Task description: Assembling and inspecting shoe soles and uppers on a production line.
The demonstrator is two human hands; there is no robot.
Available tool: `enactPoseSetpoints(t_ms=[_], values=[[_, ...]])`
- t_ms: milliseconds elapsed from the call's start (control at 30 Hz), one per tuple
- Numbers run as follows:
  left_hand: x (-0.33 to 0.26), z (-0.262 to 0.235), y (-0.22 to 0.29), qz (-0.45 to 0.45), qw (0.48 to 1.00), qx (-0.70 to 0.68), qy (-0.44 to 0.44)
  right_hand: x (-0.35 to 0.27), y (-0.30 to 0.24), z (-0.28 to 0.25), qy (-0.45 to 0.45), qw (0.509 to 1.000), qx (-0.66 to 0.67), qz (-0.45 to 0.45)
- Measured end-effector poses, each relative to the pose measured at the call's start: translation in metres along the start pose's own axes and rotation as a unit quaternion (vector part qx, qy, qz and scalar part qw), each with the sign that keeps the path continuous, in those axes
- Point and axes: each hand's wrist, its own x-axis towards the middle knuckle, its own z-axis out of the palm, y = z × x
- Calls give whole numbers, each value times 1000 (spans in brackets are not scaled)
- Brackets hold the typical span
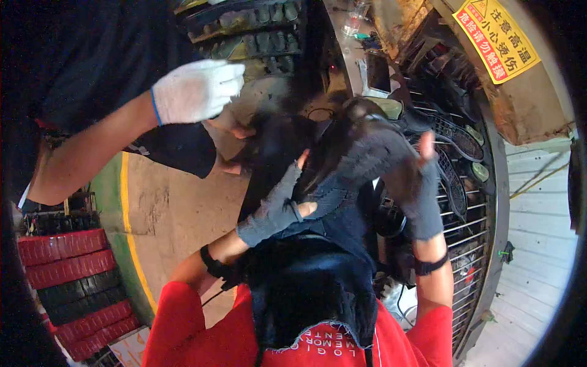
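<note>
A black shoe-like piece (367, 153), smeared by motion, is between my two hands in front of my black apron. My left hand (275, 205), in a grey fingerless glove, grips its near left side, with the thumb and a stretched finger on either side. At the right end is my right hand (422, 192), gloved the same way. Its thumb points up along the piece, while its other fingers are hidden. Just beyond my right hand, black shoe soles (452, 186) lie on a metal bar rack (468, 235), with pale green pieces (480, 172) among them.
A co-worker's white-gloved hand (199, 92) reaches in from the left, apart from the piece. Racks of shoe-shaped items (251, 46) stand at the far side. Red and black stacked trays (67, 251) are at lower left. A brown machine housing (532, 104) overhangs the rack.
</note>
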Motion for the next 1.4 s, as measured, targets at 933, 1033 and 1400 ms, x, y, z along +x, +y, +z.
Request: enactPoseSetpoints(t_ms=[933, 1033, 1400], values=[[67, -16, -11, 53, 979, 198, -19, 41, -3, -4, -112, 841, -519, -99], [46, -9, 16, 250, 958, 104, -89, 8, -9, -3, -305, 777, -541, -108], [132, -29, -3, -95, 995, 32, -22, 59, 36, -4, 90, 974, -193, 76]])
